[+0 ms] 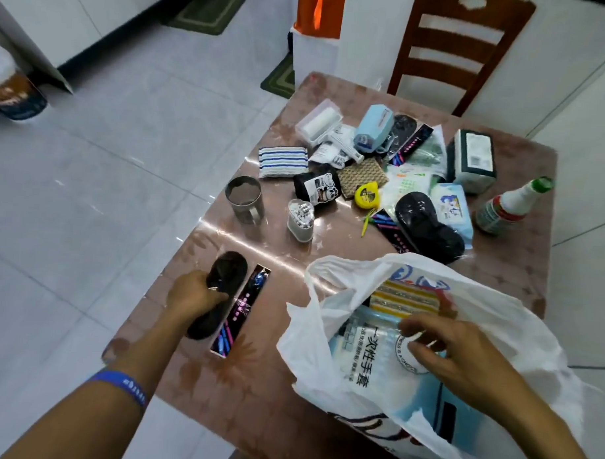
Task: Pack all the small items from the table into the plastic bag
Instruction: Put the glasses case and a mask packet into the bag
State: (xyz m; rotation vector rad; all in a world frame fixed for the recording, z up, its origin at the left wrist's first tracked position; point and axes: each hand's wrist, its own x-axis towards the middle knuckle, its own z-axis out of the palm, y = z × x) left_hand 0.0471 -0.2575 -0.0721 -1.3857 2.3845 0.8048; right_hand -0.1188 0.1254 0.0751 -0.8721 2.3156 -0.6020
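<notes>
Black sock pack (223, 295), in clear wrap with a dark printed card, lies at 7 o'clock on the worktop (277, 417); the left hand (192, 296) has its grip closed round the pack's black middle, fingers curled over it. A blue wristband (120, 386) sits on that forearm.

Right hand (444, 351) is at 5 o'clock, inside the mouth of the white plastic bag (323, 367), fingers loosely spread and resting on a pale blue packet with printed characters (362, 355). Whether this grip pinches the packet cannot be told. A yellow striped cloth (405, 296) lies in the bag just beyond the fingertips.

Unpacked items, centre of worktop toward 12–2 o'clock:
- metal cup (244, 200) and a clear tub of cotton swabs (300, 219), near each other, 10 o'clock of centre.
- blue-striped cloth (283, 161); black pack with a panda label (318, 188) just beside it.
- yellow tape measure (366, 196), touching a brown woven pad (363, 174).
- second black sock pack (428, 227), partly over a wet-wipe packet (453, 203).
- clear box with a white roll (318, 121), pale blue case (373, 128), and a dark green tissue pack (473, 161) at the far side.
- green-capped bottle (511, 205), lying tilted at the 3 o'clock edge.

Wooden chair (461, 49) stands at 12 o'clock beyond the worktop.
</notes>
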